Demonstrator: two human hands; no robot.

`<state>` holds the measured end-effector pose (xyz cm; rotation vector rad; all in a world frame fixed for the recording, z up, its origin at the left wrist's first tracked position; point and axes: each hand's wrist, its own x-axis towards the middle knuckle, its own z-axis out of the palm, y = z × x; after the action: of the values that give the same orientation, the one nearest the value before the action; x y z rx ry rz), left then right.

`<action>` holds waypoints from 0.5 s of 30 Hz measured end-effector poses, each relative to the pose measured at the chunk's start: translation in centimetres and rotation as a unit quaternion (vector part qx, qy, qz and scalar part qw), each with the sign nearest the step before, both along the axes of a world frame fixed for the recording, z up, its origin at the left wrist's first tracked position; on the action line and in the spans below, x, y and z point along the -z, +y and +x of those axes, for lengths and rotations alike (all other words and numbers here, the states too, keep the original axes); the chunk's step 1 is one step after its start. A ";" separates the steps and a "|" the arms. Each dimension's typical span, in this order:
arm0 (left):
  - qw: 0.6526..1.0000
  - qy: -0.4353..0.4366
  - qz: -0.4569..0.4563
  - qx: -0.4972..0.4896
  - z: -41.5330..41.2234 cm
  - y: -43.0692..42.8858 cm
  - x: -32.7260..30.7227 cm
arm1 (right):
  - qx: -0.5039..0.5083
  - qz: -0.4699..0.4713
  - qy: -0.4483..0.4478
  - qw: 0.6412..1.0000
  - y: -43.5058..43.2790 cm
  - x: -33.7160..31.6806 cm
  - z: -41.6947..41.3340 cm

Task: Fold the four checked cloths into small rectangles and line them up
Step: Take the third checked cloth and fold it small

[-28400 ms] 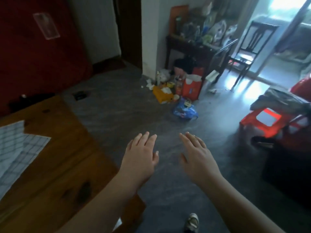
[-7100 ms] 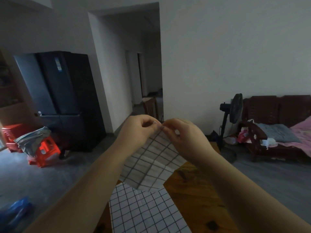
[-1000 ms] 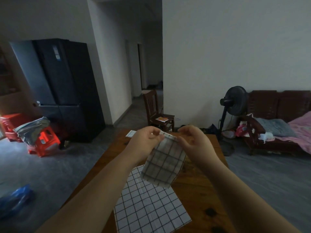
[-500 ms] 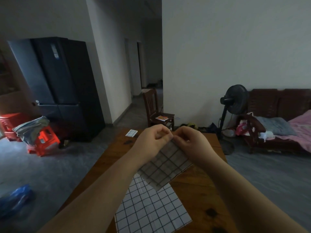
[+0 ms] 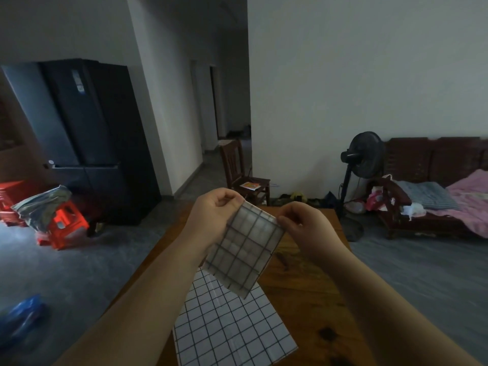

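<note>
I hold a folded white cloth with a dark check up in the air above the wooden table. It hangs as a small rectangle, tilted. My left hand pinches its upper left corner and my right hand pinches its upper right corner. Beneath it, a larger checked cloth lies flat and spread on the table near me; its near edge runs out of view.
A wooden chair stands past the table's far end. A black fan and a sofa with bedding are at the right. At the left stand a dark fridge and red stools.
My hands, pressed together half a second ago, have drawn apart. The folded cloth now hangs stretched between them as a rectangle.
</note>
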<state>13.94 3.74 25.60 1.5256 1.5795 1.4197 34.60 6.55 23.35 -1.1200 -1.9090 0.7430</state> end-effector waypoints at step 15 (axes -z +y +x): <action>0.997 0.073 0.001 0.031 1.5 -0.7 -0.4 | -0.014 0.051 -0.009 0.999 -0.9 -1.3 -1.9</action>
<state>15.44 3.01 26.05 1.6982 1.6013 1.3010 32.68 5.69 24.68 -1.0426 -1.9576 0.6461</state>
